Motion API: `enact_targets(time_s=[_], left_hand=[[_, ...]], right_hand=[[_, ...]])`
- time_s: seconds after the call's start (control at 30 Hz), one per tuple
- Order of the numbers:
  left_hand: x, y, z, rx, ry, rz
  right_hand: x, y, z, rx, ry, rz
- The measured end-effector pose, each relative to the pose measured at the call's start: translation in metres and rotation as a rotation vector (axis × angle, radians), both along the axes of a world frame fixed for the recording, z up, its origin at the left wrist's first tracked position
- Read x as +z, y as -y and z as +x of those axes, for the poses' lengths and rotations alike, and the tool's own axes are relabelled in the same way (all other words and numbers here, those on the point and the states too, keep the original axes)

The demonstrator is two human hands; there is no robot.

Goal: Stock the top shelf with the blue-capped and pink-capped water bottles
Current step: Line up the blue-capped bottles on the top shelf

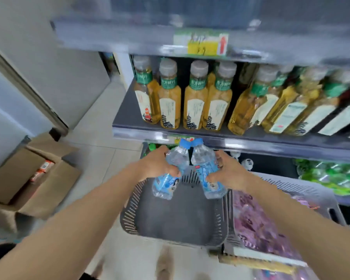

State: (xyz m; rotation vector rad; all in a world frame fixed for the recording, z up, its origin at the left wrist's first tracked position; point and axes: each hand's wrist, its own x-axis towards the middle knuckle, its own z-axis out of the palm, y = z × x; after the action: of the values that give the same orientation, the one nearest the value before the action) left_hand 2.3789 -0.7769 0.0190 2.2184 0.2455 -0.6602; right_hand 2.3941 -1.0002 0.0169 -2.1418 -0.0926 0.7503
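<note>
Grey shelving [210,140] on pale tiled floor [101,158], cardboard box [18,178] nearby.

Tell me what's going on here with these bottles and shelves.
A person is stocking a store shelf. The left hand grips one blue-capped water bottle and the right hand grips a second blue-capped bottle, both held above a dark basket that looks empty. Yellow tea bottles fill the shelf just ahead. The top shelf above them is too blurred to show its contents. A neighbouring basket on the right holds pinkish items.
</note>
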Motion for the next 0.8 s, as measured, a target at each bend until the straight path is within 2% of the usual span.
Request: enact_targets(time_s=[0.2,0.33,0.47,0.6,0.8], left_hand=[[0.132,0.010,-0.011,0.052,0.237,-0.084],[0.209,0.019,-0.019,0.131,0.404,-0.217],[0.272,0.020,-0.015,0.173,0.550,-0.349],[0.321,0.015,0.003,0.223,0.651,-0.459],[0.347,0.003,0.055,0.222,0.706,-0.429]], right_hand=[[0.127,0.013,-0.017,0.071,0.238,0.102],[0.194,0.016,-0.017,0.060,0.426,0.167],[0.253,0.014,-0.009,0.033,0.549,0.320],[0.296,0.008,0.013,-0.032,0.631,0.447],[0.324,-0.008,0.060,-0.151,0.650,0.517]])
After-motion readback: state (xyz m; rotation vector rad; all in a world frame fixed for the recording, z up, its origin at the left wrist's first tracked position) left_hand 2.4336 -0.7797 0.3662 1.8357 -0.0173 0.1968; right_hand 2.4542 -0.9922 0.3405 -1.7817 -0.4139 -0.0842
